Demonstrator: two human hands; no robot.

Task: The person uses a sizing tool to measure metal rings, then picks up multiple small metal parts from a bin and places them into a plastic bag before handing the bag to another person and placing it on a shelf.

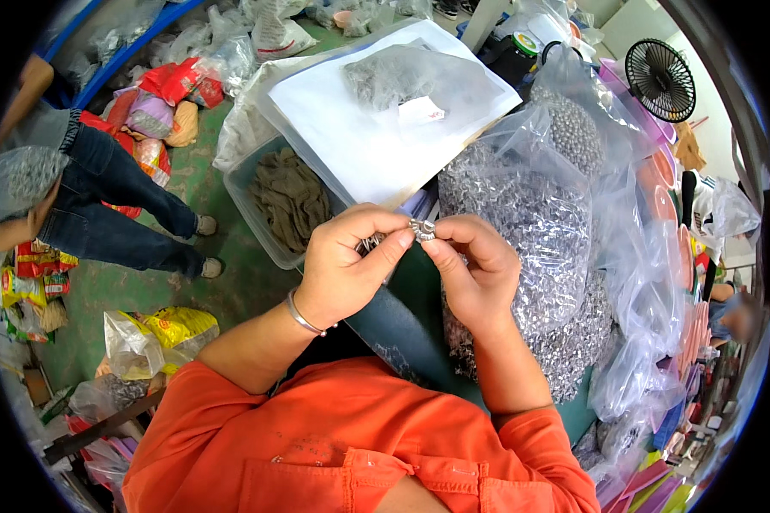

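Note:
Just above my lap, a small shiny silver metal piece (422, 229) is pinched between the fingertips of both hands. My left hand (338, 265) grips its left end with thumb and index finger. More silvery bits (369, 244) show under the curled fingers of that hand. From the other side my right hand (481, 278) holds the piece with thumb and forefinger, the remaining fingers folded in. The exact kind of piece is too small to tell. Close by on the right lies a large see-through bag of small silver metal parts (522, 222).
A white board (385, 141) with a bagged bundle on it lies ahead, beside a plastic tub (265, 231) holding brown cloth. Loose metal parts (565, 359) are heaped at right, near a black fan (660, 79). Another person (115, 184) stands at left among bags.

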